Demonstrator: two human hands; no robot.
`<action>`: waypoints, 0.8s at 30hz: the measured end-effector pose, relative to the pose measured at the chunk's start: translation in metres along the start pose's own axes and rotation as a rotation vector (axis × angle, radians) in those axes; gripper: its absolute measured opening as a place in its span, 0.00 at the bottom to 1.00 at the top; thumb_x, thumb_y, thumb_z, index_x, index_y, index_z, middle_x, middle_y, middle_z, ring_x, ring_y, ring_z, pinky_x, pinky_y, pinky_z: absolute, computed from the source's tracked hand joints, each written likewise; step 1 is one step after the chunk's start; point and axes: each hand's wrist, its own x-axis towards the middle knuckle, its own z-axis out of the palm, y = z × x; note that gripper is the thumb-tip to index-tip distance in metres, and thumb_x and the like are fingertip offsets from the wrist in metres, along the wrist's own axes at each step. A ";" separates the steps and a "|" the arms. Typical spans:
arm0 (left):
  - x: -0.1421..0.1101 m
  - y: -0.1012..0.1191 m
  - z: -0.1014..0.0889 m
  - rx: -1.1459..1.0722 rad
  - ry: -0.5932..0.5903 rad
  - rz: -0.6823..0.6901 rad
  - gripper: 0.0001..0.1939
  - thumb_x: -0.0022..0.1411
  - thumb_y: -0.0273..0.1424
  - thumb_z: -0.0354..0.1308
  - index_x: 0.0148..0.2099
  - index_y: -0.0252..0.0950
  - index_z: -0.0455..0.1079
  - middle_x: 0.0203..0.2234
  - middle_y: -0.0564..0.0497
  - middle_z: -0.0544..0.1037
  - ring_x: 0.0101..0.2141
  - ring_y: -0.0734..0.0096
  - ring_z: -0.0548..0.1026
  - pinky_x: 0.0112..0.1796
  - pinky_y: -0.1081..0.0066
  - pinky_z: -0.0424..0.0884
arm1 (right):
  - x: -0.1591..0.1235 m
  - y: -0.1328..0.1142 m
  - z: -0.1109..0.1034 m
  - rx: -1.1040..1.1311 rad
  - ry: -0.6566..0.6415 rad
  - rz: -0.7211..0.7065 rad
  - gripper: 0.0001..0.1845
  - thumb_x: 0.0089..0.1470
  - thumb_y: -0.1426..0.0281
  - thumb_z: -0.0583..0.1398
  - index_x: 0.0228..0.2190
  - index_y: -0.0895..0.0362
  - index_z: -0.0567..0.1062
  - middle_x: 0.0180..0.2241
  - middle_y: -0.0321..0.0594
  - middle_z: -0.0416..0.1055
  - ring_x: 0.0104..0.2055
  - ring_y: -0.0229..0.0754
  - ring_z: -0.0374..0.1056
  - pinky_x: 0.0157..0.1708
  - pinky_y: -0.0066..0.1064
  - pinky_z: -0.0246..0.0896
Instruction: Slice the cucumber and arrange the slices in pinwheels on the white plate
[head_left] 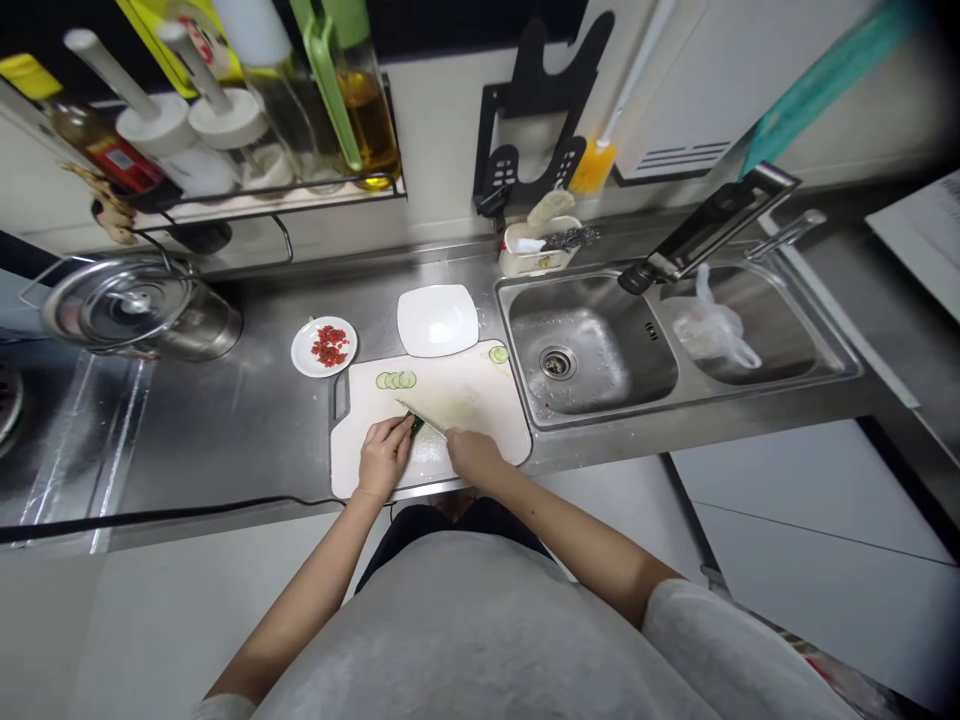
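Note:
On a white cutting board (360, 450), my left hand (384, 458) presses its bent fingers on a piece of cucumber (417, 425), mostly hidden under the fingers and behind the blade. My right hand (474, 458) is wrapped around the handle of a knife (424, 418), whose blade points up and left and lies against the cucumber. A short row of round cucumber slices (396, 380) lies at the board's upper left. A pale green cucumber end (498, 354) sits at its upper right corner.
A white square plate (438, 318) touches the board's far edge. Left of it is a small plate (300, 350) with chopped red pieces (330, 346). A lidded steel pot (187, 315) stands farther left. At right is a double sink (600, 400) under a black faucet (709, 230).

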 end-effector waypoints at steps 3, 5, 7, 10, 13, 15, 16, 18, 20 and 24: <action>0.000 0.001 0.001 0.011 0.012 -0.001 0.16 0.67 0.31 0.50 0.53 0.41 0.73 0.42 0.46 0.77 0.43 0.65 0.72 0.47 0.63 0.70 | -0.001 0.000 0.001 0.010 0.024 -0.003 0.16 0.62 0.72 0.47 0.47 0.60 0.70 0.38 0.51 0.76 0.45 0.48 0.73 0.40 0.34 0.64; 0.000 0.002 0.001 0.013 0.019 0.002 0.16 0.66 0.31 0.50 0.52 0.41 0.73 0.42 0.46 0.77 0.43 0.64 0.72 0.47 0.63 0.70 | -0.001 -0.001 0.001 0.010 0.028 0.002 0.16 0.62 0.71 0.48 0.46 0.60 0.71 0.38 0.51 0.76 0.45 0.48 0.73 0.39 0.34 0.64; 0.000 0.004 0.002 0.016 0.028 0.002 0.16 0.67 0.31 0.50 0.52 0.42 0.73 0.42 0.46 0.77 0.43 0.64 0.72 0.46 0.62 0.70 | -0.002 -0.002 0.001 0.000 0.025 0.013 0.15 0.62 0.72 0.48 0.46 0.61 0.71 0.38 0.51 0.76 0.44 0.48 0.73 0.38 0.34 0.64; 0.000 0.005 0.002 0.030 0.036 0.008 0.15 0.67 0.31 0.50 0.52 0.41 0.73 0.42 0.45 0.77 0.42 0.64 0.72 0.46 0.63 0.70 | -0.002 -0.003 0.003 -0.018 0.037 0.029 0.16 0.62 0.72 0.47 0.45 0.61 0.70 0.38 0.51 0.75 0.43 0.48 0.73 0.38 0.34 0.64; 0.000 0.004 0.004 0.048 0.043 0.013 0.16 0.67 0.31 0.50 0.52 0.41 0.73 0.41 0.45 0.77 0.42 0.64 0.72 0.45 0.64 0.70 | -0.003 -0.003 0.005 -0.020 0.061 0.027 0.16 0.62 0.72 0.47 0.45 0.61 0.70 0.38 0.51 0.76 0.43 0.47 0.73 0.38 0.34 0.64; 0.000 0.003 0.004 0.060 0.048 0.013 0.16 0.67 0.31 0.50 0.52 0.42 0.73 0.41 0.45 0.77 0.42 0.64 0.73 0.45 0.64 0.70 | -0.004 -0.003 0.006 -0.021 0.067 0.021 0.16 0.62 0.73 0.47 0.46 0.61 0.70 0.38 0.51 0.75 0.43 0.47 0.73 0.37 0.34 0.64; 0.000 0.003 0.005 0.065 0.048 0.014 0.16 0.67 0.32 0.50 0.52 0.42 0.73 0.41 0.45 0.77 0.42 0.64 0.73 0.45 0.64 0.70 | -0.004 -0.004 0.006 -0.024 0.067 0.021 0.16 0.61 0.73 0.47 0.46 0.61 0.70 0.39 0.52 0.75 0.42 0.47 0.73 0.37 0.34 0.64; 0.000 0.004 0.004 0.071 0.048 0.015 0.16 0.67 0.32 0.50 0.52 0.41 0.73 0.41 0.45 0.77 0.41 0.64 0.73 0.45 0.64 0.70 | -0.005 -0.004 0.006 -0.022 0.066 0.026 0.16 0.61 0.74 0.47 0.46 0.61 0.70 0.39 0.52 0.75 0.43 0.47 0.73 0.37 0.34 0.63; 0.001 0.005 0.004 0.073 0.052 0.015 0.16 0.67 0.32 0.50 0.52 0.41 0.73 0.41 0.45 0.77 0.41 0.65 0.73 0.45 0.64 0.70 | -0.005 -0.004 0.004 -0.010 0.063 0.036 0.16 0.62 0.73 0.47 0.45 0.61 0.70 0.39 0.51 0.75 0.43 0.46 0.73 0.37 0.33 0.63; 0.001 0.008 0.002 0.069 0.059 0.016 0.16 0.67 0.32 0.49 0.52 0.41 0.73 0.41 0.45 0.78 0.41 0.65 0.73 0.44 0.65 0.70 | -0.007 -0.002 -0.001 -0.004 0.074 0.041 0.16 0.63 0.69 0.47 0.44 0.60 0.71 0.40 0.49 0.75 0.44 0.46 0.72 0.38 0.33 0.62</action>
